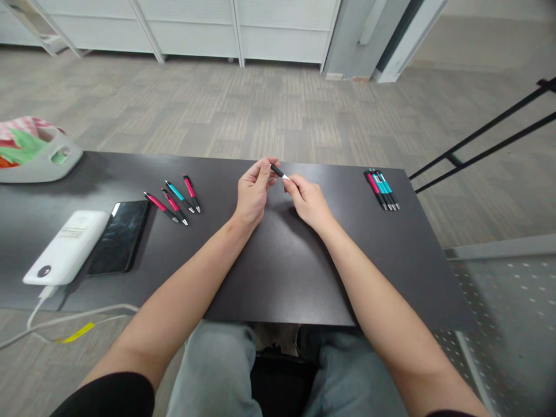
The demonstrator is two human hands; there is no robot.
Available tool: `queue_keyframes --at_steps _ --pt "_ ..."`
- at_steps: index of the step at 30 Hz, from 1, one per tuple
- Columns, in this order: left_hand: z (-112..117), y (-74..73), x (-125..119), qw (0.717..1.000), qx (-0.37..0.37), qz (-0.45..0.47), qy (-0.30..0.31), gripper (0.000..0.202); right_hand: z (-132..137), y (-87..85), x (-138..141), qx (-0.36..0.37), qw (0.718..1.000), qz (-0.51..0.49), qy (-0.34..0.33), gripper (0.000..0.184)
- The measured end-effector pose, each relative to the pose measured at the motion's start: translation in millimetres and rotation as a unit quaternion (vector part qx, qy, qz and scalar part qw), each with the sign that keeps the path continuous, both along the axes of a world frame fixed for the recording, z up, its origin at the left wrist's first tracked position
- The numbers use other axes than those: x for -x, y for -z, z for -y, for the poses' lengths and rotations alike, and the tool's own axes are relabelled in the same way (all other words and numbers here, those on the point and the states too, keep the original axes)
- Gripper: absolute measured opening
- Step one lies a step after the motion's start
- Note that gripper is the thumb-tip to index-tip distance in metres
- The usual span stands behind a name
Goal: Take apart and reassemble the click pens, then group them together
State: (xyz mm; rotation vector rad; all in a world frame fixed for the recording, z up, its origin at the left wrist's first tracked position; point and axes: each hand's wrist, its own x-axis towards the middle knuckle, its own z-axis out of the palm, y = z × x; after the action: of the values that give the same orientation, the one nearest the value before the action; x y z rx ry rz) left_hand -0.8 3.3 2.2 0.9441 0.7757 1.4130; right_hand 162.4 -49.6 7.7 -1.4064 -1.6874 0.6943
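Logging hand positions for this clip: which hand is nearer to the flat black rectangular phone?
Left. The left hand is to the right of the black phone, with pink and teal plastic pens lying between; the right hand is farther right, beyond the left hand.

Single head view: camera above near edge of table, facing forward and down across it. Close range: forearms large over table, left hand and right hand toward table's far edge. Thighs show below table, floor and white panels beyond; table's left end runs out of frame.
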Motion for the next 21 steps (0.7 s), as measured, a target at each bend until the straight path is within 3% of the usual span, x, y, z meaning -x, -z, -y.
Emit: queue_keyframes --at_steps 4,7,12,17,21 --pt "4 2.4 -3 0.999 -0.013 0.001 -0.045 0.023 3 2.7 5 -0.03 0.996 0.068 0.047 0.055" --pt "3 2.8 -5 0.999 0.0 0.02 -0.044 0.025 4 2.4 9 -0.049 0.994 0.076 0.064 0.053" --pt "-4 3.8 -2 0.999 0.017 0.028 -0.01 0.029 2 0.3 7 -0.043 0.999 0.014 0.031 0.051" --pt "-9 6.2 5 0.999 0.014 -0.035 0.001 0.031 -1 2.1 3 -0.045 0.997 -0.057 0.029 0.034" --pt "-10 5.8 8 0.996 -0.015 -0.091 -0.016 0.031 -3 2.0 1 -0.022 0.998 -0.052 0.028 0.042"
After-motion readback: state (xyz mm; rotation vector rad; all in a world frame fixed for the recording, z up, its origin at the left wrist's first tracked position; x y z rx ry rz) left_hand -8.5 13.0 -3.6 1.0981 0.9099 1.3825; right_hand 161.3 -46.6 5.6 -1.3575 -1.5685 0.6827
